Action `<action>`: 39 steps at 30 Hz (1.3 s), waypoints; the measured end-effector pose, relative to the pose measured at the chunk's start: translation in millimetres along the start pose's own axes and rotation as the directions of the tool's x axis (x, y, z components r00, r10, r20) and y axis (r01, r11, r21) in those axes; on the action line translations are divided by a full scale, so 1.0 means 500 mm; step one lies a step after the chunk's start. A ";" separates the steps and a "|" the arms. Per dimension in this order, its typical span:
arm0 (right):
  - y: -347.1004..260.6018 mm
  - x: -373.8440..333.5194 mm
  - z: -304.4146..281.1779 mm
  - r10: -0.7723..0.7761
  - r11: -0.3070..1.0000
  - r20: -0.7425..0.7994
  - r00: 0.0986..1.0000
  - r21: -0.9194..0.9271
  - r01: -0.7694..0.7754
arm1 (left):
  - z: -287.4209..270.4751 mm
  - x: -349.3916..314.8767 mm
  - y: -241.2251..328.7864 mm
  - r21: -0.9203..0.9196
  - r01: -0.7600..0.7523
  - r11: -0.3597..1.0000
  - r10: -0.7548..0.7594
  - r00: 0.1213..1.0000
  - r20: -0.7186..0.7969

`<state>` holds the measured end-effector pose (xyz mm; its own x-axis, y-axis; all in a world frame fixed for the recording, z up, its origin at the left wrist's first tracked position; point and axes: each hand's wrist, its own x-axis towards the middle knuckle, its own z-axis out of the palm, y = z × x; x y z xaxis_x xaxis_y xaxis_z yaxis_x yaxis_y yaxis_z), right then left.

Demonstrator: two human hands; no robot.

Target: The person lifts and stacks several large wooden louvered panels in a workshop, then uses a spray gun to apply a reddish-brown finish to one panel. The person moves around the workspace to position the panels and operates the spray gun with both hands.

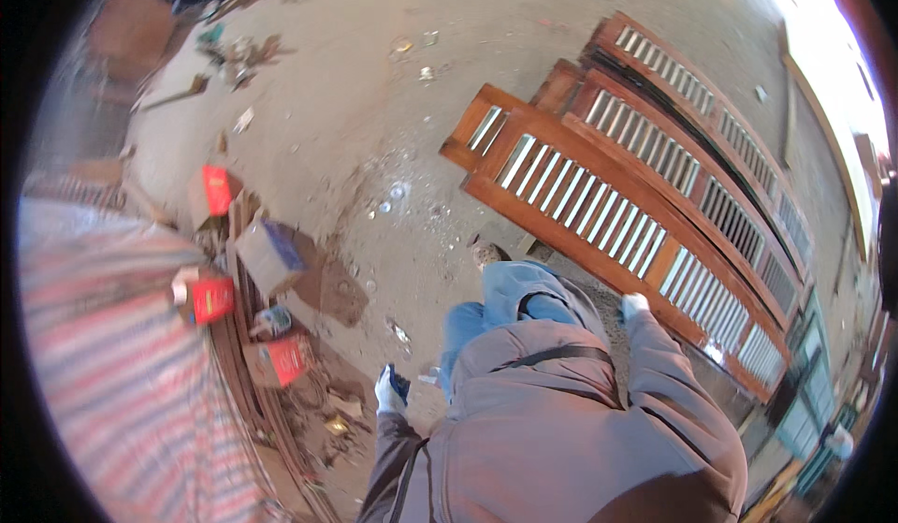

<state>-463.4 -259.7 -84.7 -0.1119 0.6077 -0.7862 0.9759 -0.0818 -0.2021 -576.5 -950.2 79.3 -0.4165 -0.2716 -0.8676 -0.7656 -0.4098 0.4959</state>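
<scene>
My right hand (635, 306), in a white glove, is closed at the near long edge of a reddish-brown slatted wooden panel (585, 233). Its fingertips are hidden, so how far they wrap round the edge does not show. Behind that panel, several similar slatted panels (645, 135) stand close together in a row. My left hand (389, 392), also in a white glove, hangs low at my left side, away from the panels. Its fingers look curled around a dark blue patch, which may be a small object or the glove's own palm.
At left, several cartons with red sides, one a box (213, 300), lie by long wooden strips (236, 345) and a striped sheet (122, 364). A blue-and-tan box (269, 259) stands beside them. Litter dots the dusty floor (346, 83). A greenish frame (810, 373) is at right.
</scene>
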 end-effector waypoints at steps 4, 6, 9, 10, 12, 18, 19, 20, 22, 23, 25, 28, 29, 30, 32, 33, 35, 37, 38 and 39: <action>-0.452 -0.234 0.205 -0.270 0.963 0.169 0.948 0.057 0.264 | 0.007 0.015 0.162 0.092 -0.017 0.996 0.020 0.999 -0.030; -0.643 -0.285 0.285 -0.387 0.915 0.209 0.898 0.204 0.347 | -0.113 0.191 0.160 -0.074 0.089 0.993 -0.094 0.992 -0.080; -0.904 -0.329 0.396 -0.461 0.747 0.178 0.870 0.606 0.272 | -0.043 0.262 0.347 0.313 0.049 0.948 -0.054 0.999 0.005; -0.991 -0.367 0.415 -0.442 0.690 0.174 0.880 0.693 0.209 | -0.018 0.295 0.438 0.380 0.022 0.925 -0.043 0.998 0.046; -1.096 -0.376 0.486 -0.507 0.594 0.102 0.856 0.761 0.261 | 0.059 0.368 0.640 0.510 -0.055 0.859 -0.017 0.991 0.136; -1.160 -0.422 0.690 -0.339 0.631 0.006 0.941 0.743 0.223 | 0.328 0.695 1.348 0.552 -0.157 0.819 0.060 0.980 0.189; -1.180 -0.433 0.692 -0.364 0.708 -0.022 0.931 0.643 0.292 | 0.396 0.745 1.450 0.500 -0.167 0.850 0.092 0.981 0.171; -1.223 -0.446 0.688 -0.405 0.772 -0.037 0.914 0.522 0.363 | 0.449 0.777 1.544 0.428 -0.181 0.885 0.131 0.981 0.144; -1.281 -0.476 0.680 -0.179 0.416 0.180 0.967 0.905 -0.091 | 0.612 0.854 1.703 0.426 -0.236 0.873 0.165 0.966 0.199; -1.288 -0.465 0.687 -0.131 0.171 0.217 0.967 0.966 -0.194 | 0.719 0.874 1.753 0.473 -0.263 0.841 0.177 0.960 0.218; -1.292 -0.401 0.716 -0.108 -0.045 0.302 0.947 0.950 -0.308 | 0.923 0.912 1.811 0.524 -0.318 0.790 0.175 0.937 0.303; -1.299 -0.287 0.744 -0.086 -0.253 0.293 0.952 0.918 -0.305 | 1.217 0.969 1.819 0.566 -0.345 0.749 0.003 0.856 0.517; -1.363 -0.260 0.724 -0.064 -0.279 0.288 0.956 0.914 -0.294 | 1.269 0.996 1.823 0.582 -0.327 0.744 -0.072 0.828 0.557; -1.419 -0.238 0.701 -0.031 -0.305 0.285 0.958 0.910 -0.280 | 1.325 1.010 1.817 0.607 -0.302 0.735 -0.157 0.795 0.586; -1.488 -0.178 0.669 0.049 -0.416 0.216 0.975 0.892 -0.177 | 1.445 1.006 1.746 0.764 -0.244 0.598 -0.325 0.797 0.509; -1.530 -0.157 0.647 -0.019 -0.522 0.169 0.985 0.839 -0.154 | 1.507 0.985 1.709 0.831 -0.243 0.500 -0.366 0.811 0.457; -1.688 -0.135 0.544 -0.135 -0.629 0.200 0.970 0.740 -0.240 | 1.576 0.917 1.691 0.887 -0.345 0.307 -0.343 0.830 0.441; -1.769 -0.099 0.463 -0.065 -0.595 0.187 0.980 0.781 -0.189 | 1.682 0.824 1.663 0.835 -0.549 0.044 -0.332 0.780 0.530; -1.805 -0.074 0.415 -0.070 -0.587 0.201 0.977 0.784 -0.203 | 1.740 0.818 1.664 0.833 -0.553 0.011 -0.378 0.769 0.516; -1.846 -0.052 0.371 -0.016 -0.558 0.186 0.982 0.814 -0.163 | 1.787 0.841 1.680 0.824 -0.567 -0.027 -0.407 0.759 0.509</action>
<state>-1395.7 -346.5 14.1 -0.1604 0.4514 -0.8778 -0.6786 -0.6962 -0.2340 -1832.8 -630.4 97.5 -0.2541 0.4037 -0.8789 -0.1472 0.8820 0.4477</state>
